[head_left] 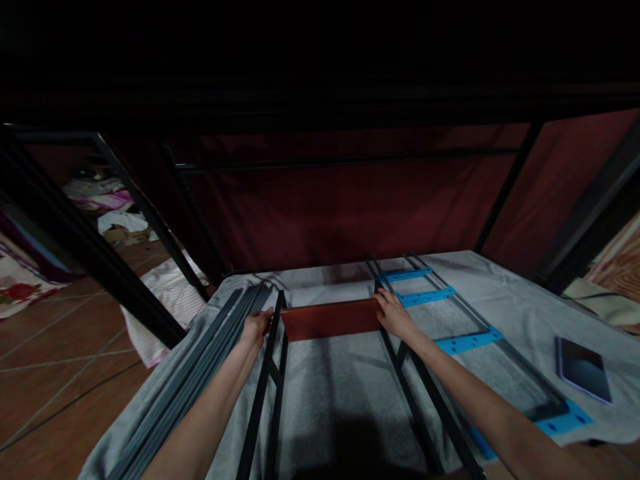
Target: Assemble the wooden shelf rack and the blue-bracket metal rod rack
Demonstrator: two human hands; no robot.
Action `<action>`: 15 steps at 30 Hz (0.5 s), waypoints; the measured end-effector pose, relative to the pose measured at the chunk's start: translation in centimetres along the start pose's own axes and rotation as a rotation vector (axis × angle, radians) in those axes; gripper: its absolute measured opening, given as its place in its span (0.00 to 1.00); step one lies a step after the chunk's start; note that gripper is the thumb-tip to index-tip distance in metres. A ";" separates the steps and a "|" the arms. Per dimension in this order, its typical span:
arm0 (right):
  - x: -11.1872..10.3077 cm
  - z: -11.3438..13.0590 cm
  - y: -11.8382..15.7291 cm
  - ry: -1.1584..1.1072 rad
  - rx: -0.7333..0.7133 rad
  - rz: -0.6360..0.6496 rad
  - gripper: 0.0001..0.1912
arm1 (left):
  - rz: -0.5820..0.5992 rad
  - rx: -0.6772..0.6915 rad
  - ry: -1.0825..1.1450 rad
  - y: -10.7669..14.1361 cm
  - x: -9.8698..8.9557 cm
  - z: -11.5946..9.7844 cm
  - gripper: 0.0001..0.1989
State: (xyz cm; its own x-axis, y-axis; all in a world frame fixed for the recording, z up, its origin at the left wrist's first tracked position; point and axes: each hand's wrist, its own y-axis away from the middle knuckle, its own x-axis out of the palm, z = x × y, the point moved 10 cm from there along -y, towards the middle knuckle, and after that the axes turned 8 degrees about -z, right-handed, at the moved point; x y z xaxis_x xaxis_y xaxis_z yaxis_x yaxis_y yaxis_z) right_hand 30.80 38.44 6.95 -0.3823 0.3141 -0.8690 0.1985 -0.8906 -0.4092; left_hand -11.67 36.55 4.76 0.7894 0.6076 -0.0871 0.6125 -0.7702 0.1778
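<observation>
A reddish-brown board (330, 321) spans the two black metal side frames, the left side frame (265, 380) and the right side frame (440, 407), standing on edge between them. My left hand (257, 325) is closed around the outer side of the left frame, near the board's left end. At the board's right end, my right hand (395, 316) has its fingers curled over the top of the right frame, with fingertips touching or close to the board. Some finger contacts are hidden behind the bars.
A bundle of grey rods (200, 380) lies left on the grey cloth (345, 407). On the right are another dark frame with blue strips (470, 341) and a phone (584, 369). Black posts (95, 247) and a dark overhead structure surround the surface. Clothes (120, 220) lie beyond.
</observation>
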 end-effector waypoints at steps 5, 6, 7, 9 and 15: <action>0.2 -0.4 0.0 -0.010 0.004 -0.018 0.29 | 0.051 -0.059 0.038 0.2 0.0 0.4 0.12; 0.2 -0.4 0.0 -0.009 0.003 -0.022 0.29 | 0.060 -0.067 0.038 0.2 -0.1 0.5 0.13; 0.2 -0.4 0.1 -0.007 0.001 -0.024 0.29 | 0.068 -0.077 0.034 0.3 -0.1 0.7 0.14; 0.1 -0.4 0.1 -0.001 -0.008 -0.025 0.29 | 0.087 -0.096 0.022 0.4 -0.1 1.0 0.17; 0.0 -0.2 0.2 0.015 -0.009 -0.012 0.29 | 0.168 -0.094 0.056 0.9 0.6 0.6 0.14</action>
State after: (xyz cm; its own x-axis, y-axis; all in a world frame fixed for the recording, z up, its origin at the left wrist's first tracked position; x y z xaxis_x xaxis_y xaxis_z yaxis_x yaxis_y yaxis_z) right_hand 31.01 38.35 6.83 -0.3712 0.3300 -0.8680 0.2017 -0.8837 -0.4223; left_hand -10.64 36.09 4.24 0.8751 0.4838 0.0055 0.4637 -0.8418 0.2763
